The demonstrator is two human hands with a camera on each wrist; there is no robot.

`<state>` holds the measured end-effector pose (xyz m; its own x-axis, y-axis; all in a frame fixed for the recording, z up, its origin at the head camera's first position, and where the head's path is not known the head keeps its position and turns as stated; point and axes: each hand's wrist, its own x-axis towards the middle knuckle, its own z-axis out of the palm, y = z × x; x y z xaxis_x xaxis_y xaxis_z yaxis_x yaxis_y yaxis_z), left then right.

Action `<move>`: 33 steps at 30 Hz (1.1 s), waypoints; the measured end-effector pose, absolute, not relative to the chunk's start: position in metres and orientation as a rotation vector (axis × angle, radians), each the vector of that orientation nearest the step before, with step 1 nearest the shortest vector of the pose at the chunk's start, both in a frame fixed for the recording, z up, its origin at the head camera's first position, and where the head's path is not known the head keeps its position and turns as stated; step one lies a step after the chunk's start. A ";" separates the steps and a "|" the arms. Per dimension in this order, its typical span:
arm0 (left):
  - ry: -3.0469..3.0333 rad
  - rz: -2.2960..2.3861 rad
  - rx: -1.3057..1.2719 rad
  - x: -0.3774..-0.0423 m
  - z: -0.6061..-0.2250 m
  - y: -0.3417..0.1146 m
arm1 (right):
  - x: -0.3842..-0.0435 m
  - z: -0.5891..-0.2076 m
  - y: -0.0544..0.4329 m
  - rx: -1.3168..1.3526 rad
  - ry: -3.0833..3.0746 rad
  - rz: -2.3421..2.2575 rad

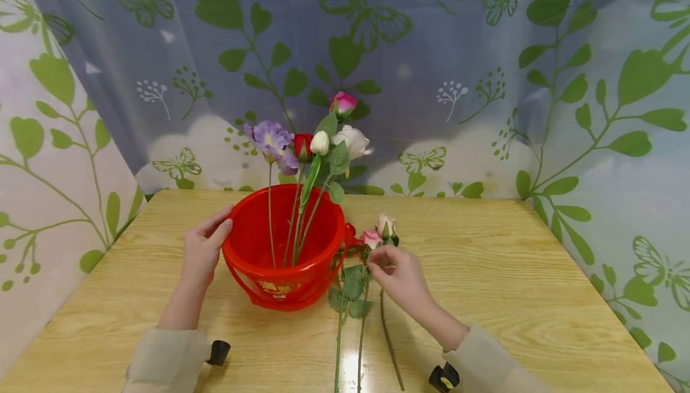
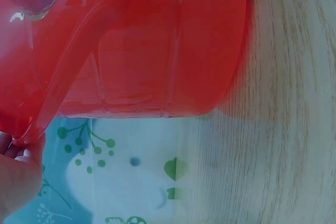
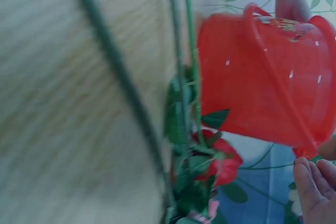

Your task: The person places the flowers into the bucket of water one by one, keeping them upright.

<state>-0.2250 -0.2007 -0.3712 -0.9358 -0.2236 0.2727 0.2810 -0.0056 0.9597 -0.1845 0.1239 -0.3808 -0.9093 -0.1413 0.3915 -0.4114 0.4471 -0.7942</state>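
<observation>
A red bucket (image 1: 283, 285) stands on the table with several artificial flowers upright in it: a purple flower (image 1: 271, 141), a red rose (image 1: 303, 146), a white bud (image 1: 320, 142), a white rose (image 1: 353, 141) and a pink rose (image 1: 344, 104). My left hand (image 1: 202, 249) grips the bucket's left rim, thumb outside; the left wrist view shows that hand (image 2: 21, 174) at the rim. To the bucket's right, my right hand (image 1: 401, 276) hovers over loose flowers, fingers loosely bent. No stem shows between those fingers in the right wrist view, where the hand (image 3: 317, 192) appears near the bucket's handle joint.
Beside the bucket lie a red rose (image 3: 223, 158), a pink rose (image 1: 371, 238) and a pale peach rose (image 1: 385, 225), their stems pointing toward the table's front edge. A leaf-and-butterfly patterned curtain (image 1: 431, 129) hangs behind the wooden table (image 1: 485, 261).
</observation>
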 end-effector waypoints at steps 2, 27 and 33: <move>-1.929 -2.005 -0.057 -0.225 -0.371 -0.201 | -0.184 -0.385 0.128 0.455 -2.449 1.456; -1.945 -1.990 -0.038 -0.225 -0.371 -0.201 | -0.182 -0.424 0.152 0.369 -2.747 1.462; -1.983 -1.966 -0.019 -0.225 -0.370 -0.201 | -0.181 -0.430 0.153 0.391 -2.807 1.437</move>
